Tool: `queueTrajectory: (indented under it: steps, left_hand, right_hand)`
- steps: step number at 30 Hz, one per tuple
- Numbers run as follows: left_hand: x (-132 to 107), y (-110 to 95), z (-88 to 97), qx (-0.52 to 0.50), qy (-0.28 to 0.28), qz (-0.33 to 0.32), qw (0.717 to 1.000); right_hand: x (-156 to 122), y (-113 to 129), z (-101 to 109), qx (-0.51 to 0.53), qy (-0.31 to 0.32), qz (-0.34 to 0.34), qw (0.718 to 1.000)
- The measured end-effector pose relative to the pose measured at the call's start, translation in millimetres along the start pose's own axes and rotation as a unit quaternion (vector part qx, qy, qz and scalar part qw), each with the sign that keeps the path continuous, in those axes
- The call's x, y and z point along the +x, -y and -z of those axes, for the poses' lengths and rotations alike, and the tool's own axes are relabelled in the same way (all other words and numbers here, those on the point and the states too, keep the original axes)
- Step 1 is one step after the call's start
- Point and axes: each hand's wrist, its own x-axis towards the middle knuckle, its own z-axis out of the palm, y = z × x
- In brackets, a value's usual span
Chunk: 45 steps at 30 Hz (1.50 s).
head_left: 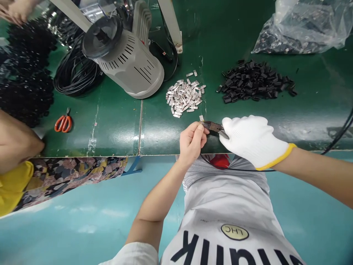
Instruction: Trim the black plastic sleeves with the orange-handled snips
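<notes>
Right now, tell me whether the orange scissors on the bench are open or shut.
Shut. The orange scissors lie flat on the green bench, handle loops touching and blades together as one tip.

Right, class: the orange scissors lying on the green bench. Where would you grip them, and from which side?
By the orange loop handles, coming down from the near-edge side. The scissors lie flat, handles toward the near edge of the bench, short blades pointing away at the cables. The loops are the widest part and keep fingers off the blades.
</notes>
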Motion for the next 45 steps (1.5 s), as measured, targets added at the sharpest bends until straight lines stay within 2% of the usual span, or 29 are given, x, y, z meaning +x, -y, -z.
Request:
queueTrajectory:
  steps: [4,7,9,12,15,18,20,22,24,26,29,36,41,43,45]
  left_hand:
    - [1,-1,-1.0,0.009,0.011,-0.003,1.0]
    - [2,-3,-1.4,-0.001,0.024,-0.025,0.999]
    - [2,-6,-2.4,-0.012,0.03,-0.035,0.999]
    - [-1,-14,-5.7,-0.031,0.027,-0.036,0.998]
    - [-8,-23,-9.8,-0.028,0.026,-0.035,0.999]
    - [-15,-31,-11.6,-0.003,0.033,-0.038,0.999]
    - [-18,-35,-11.8,0.015,0.028,-0.05,0.998]
    - [-22,-40,-13.0,0.045,0.023,-0.077,0.996]
    - [-25,-45,-16.2,0.087,0.022,-0.122,0.988]
    - [-27,-51,-21.2,0.131,0.023,-0.172,0.976]
    - [-31,-56,-28.5,0.171,0.026,-0.218,0.961]
    - [-36,-58,-32.1,0.179,0.061,-0.222,0.957]
    - [-40,-53,-33.3,0.148,0.073,-0.185,0.969]
    - [-42,-51,-34.0,0.104,0.082,-0.125,0.983]
    - [-43,-51,-34.2,0.027,0.105,-0.029,0.994]
  right_hand:
    - [-3,-6,5,0.051,0.02,-0.035,0.998]
    - [-8,-25,6,0.115,0.054,-0.045,0.991]
    - [-11,-42,3,0.129,0.052,-0.065,0.988]
    - [-9,-62,-6,0.065,-0.007,-0.098,0.993]
    - [0,-70,-15,0.034,-0.078,-0.036,0.996]
    - [5,-68,-17,0.086,-0.156,0.035,0.983]
    - [0,-65,-10,0.175,-0.207,0.049,0.961]
    - [-12,-62,-1,0.314,-0.212,0.03,0.925]
    - [-25,-57,9,0.465,-0.127,0.011,0.876]
    - [-36,-52,13,0.55,-0.062,0.01,0.833]
    - [-41,-46,12,0.606,-0.042,0.015,0.794]
    - [-41,-45,7,0.706,0.003,0.02,0.708]
    - [-44,-45,5,0.73,0.023,0.015,0.683]
    - [-45,-45,3,0.728,0.017,0.018,0.685]
    - [-48,-43,0,0.717,0.002,0.017,0.697]
